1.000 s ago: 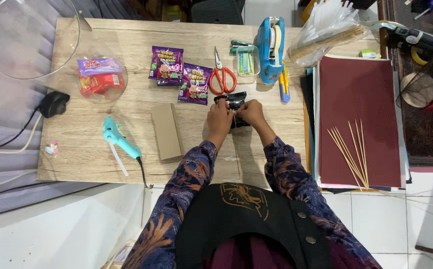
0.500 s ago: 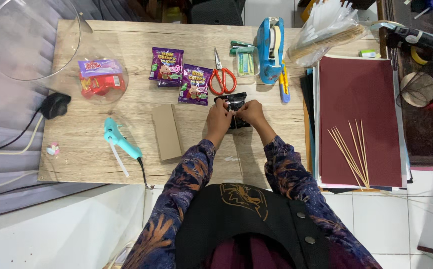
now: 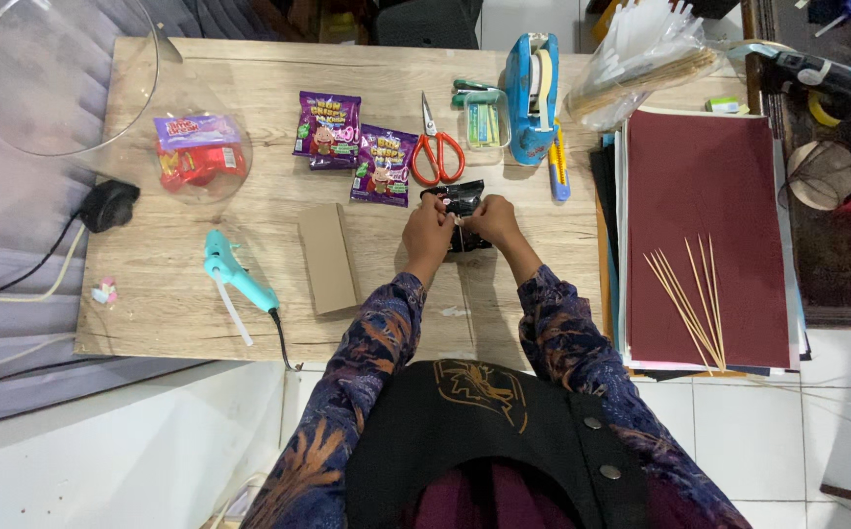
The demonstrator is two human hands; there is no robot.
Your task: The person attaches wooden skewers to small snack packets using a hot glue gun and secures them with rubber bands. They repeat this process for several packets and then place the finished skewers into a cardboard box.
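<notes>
Both hands meet over a small black snack packet (image 3: pixel 463 200) lying on the wooden table (image 3: pixel 249 157). My left hand (image 3: pixel 429 228) pinches its left side, and my right hand (image 3: pixel 491 219) grips its right side. Part of the packet is hidden under my fingers. Red-handled scissors (image 3: pixel 435 149) lie just beyond the packet. Two purple snack packets (image 3: pixel 357 147) sit to the left of the scissors. A brown cardboard strip (image 3: pixel 327 258) lies left of my left hand.
A teal glue gun (image 3: pixel 234 276) with its cord lies at the front left. A clear bowl (image 3: pixel 200 155) holds red and purple packets. A blue tape dispenser (image 3: pixel 533 83) stands at the back. Dark red paper sheets (image 3: pixel 709 225) with wooden skewers (image 3: pixel 690 294) lie on the right.
My hands have stayed on the black packet with only slight finger movement. Nothing else on the table has moved.
</notes>
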